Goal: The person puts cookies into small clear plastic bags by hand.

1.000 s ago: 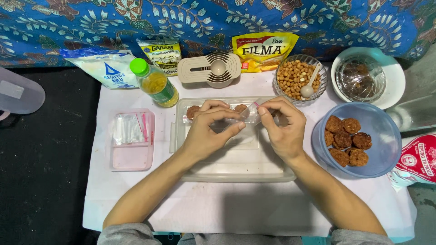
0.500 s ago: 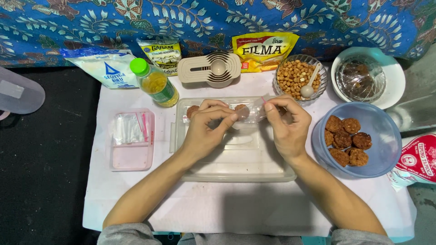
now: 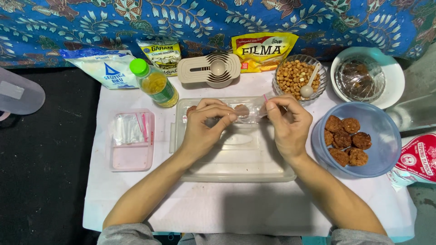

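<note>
1. The left hand [image 3: 204, 129] is held over the far part of a clear rectangular plastic tray [image 3: 236, 168], with the forearm running back toward the near left edge of the white-covered counter [image 3: 213, 208].
2. Its fingers [image 3: 218, 113] are curled inward and pinched narrow on one end of a small clear plastic bag [image 3: 249, 112] in which a brown round piece is seen.
3. The right hand [image 3: 288, 127] is set opposite, just right of the left, with the wrist bent and the forearm running toward the near right.
4. The right thumb and forefinger are closed on the other end of the same bag, so that it is stretched between the two hands above the tray's far rim.
5. A second brown piece [image 3: 190, 110] is partly seen behind the left hand's knuckles.
6. To the right, close beside the right wrist, a blue round plastic bowl [image 3: 377, 159] with brown fried balls [image 3: 345, 138] is placed.
7. Far from the hands, a glass bowl of peanuts [image 3: 293, 77] with a white spoon, a beige set of nested measuring spoons [image 3: 213, 69] and a green-capped bottle of yellow oil [image 3: 154, 84] are lined up.
8. To the left, well apart from the left hand, a pink rectangular box holding small clear bags [image 3: 131, 140] is set on the counter.
</note>
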